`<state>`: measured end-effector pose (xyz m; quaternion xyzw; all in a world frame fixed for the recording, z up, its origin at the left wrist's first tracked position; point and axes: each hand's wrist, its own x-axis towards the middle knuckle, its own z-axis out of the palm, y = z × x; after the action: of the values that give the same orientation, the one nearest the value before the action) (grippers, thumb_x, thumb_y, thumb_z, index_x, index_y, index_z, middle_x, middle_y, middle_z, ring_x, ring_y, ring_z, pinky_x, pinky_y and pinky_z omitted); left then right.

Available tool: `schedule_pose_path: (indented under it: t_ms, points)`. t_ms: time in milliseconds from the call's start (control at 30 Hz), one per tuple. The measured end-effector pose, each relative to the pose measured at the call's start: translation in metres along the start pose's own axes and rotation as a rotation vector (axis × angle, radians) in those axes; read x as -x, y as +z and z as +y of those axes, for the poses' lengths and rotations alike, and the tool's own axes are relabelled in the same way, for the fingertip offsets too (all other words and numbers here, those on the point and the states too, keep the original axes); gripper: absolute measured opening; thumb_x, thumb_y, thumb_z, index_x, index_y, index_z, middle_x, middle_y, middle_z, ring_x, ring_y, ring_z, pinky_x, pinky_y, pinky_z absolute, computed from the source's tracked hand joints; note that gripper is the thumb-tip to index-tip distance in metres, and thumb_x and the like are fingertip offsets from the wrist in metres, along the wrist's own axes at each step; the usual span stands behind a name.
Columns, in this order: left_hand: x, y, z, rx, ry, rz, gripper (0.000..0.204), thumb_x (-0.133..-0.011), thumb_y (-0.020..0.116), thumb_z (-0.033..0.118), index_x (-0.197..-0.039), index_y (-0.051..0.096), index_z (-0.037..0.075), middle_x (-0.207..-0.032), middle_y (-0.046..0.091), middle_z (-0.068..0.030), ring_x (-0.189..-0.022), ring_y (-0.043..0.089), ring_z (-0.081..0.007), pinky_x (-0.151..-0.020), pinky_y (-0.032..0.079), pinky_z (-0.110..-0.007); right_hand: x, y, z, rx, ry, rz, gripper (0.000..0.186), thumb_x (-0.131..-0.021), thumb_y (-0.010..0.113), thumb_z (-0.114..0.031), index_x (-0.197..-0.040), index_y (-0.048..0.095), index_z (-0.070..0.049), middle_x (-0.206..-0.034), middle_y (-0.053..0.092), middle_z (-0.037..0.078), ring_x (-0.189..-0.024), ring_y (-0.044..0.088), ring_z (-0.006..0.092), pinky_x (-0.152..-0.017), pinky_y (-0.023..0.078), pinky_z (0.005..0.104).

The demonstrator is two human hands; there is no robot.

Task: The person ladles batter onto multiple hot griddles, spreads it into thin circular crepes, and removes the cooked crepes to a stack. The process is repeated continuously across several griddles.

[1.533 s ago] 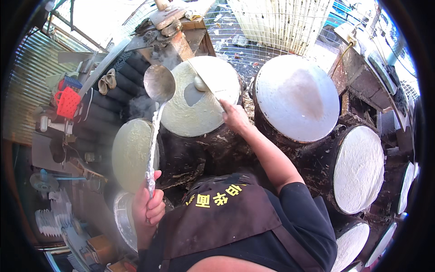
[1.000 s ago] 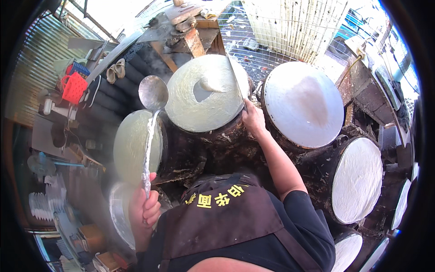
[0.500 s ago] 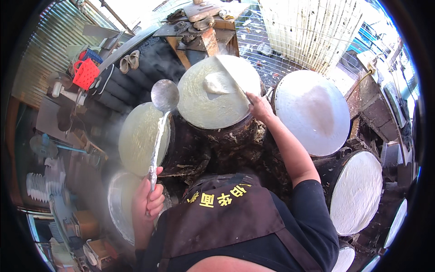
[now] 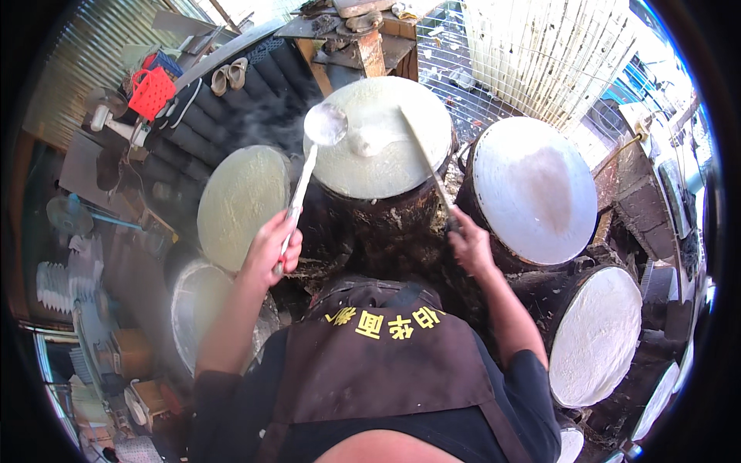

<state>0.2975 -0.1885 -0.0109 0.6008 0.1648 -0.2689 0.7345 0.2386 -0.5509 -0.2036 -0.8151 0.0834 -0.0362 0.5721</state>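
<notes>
My left hand (image 4: 270, 243) is closed around the handle of a metal ladle (image 4: 327, 123), the handle coated in white batter. The ladle's bowl hangs over the left part of the middle round griddle (image 4: 347, 181). A pale layer covers this griddle, with a small white mound of batter (image 4: 368, 142) near its centre. In my right hand (image 4: 472, 245) is a long flat spatula (image 4: 423, 148), its handle gripped low. Seen nearly edge-on, the blade slants over the griddle's right side; whether it touches the surface I cannot tell.
Left stands a griddle with a pale coating (image 4: 245, 204), and a steaming griddle (image 4: 189, 309) sits nearer. To the right are a bare-looking griddle (image 4: 532, 193) and a white-coated griddle (image 4: 598, 336). A wooden stand (image 4: 370, 54), wire mesh and a red basket (image 4: 150, 92) lie beyond.
The ladle has moved right and away from me, over the middle griddle. My right hand has drawn back, turning the spatula edge-on. The white patch on the griddle looks smaller.
</notes>
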Motion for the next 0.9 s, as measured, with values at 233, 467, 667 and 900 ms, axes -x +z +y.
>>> schedule_pose_path:
  t_ms: [233,467,667,900]
  points:
    - [-0.044,0.039,0.001,-0.37,0.089,0.173,0.03,-0.095,0.052,0.015,-0.124,0.047,0.009,-0.067,0.045,0.0015,-0.045,0.041,-0.0054,-0.035,0.036,-0.022,0.036,0.05,-0.031,-0.247,0.153,-0.031,0.053,-0.089,0.055,-0.005,-0.141,0.044,-0.01,-0.069,0.057,0.003,-0.048,0.05,0.0083,-0.042,0.044,0.0264]
    - [-0.03,0.119,-0.028,0.044,-0.109,0.018,0.01,-0.095,0.052,0.009,-0.1,0.043,0.009,-0.077,0.047,-0.0032,-0.056,0.047,-0.0131,-0.044,0.041,-0.03,0.047,0.09,-0.019,-0.092,-0.029,-0.119,0.056,-0.083,0.062,-0.005,-0.137,0.046,-0.007,-0.085,0.065,0.022,-0.074,0.066,0.033,-0.07,0.053,0.0379]
    - [-0.022,0.087,-0.01,0.929,-0.329,-0.241,0.009,-0.097,0.048,0.009,-0.098,0.047,0.0,-0.069,0.042,-0.002,-0.046,0.039,-0.0081,-0.034,0.034,-0.024,0.043,0.069,-0.035,0.028,-0.446,-0.026,0.058,-0.08,0.063,0.001,-0.135,0.049,-0.009,-0.097,0.064,0.023,-0.084,0.066,0.0359,-0.075,0.053,0.041]
    - [0.084,0.0,0.014,1.056,0.045,-0.641,0.048,-0.105,0.033,0.019,-0.147,0.019,0.001,-0.074,0.037,-0.0012,-0.045,0.036,-0.0043,-0.032,0.032,-0.021,0.014,0.056,-0.038,0.442,-0.239,-0.008,0.054,-0.08,0.058,-0.001,-0.133,0.05,-0.007,-0.083,0.059,0.023,-0.076,0.062,0.0379,-0.07,0.05,0.0449]
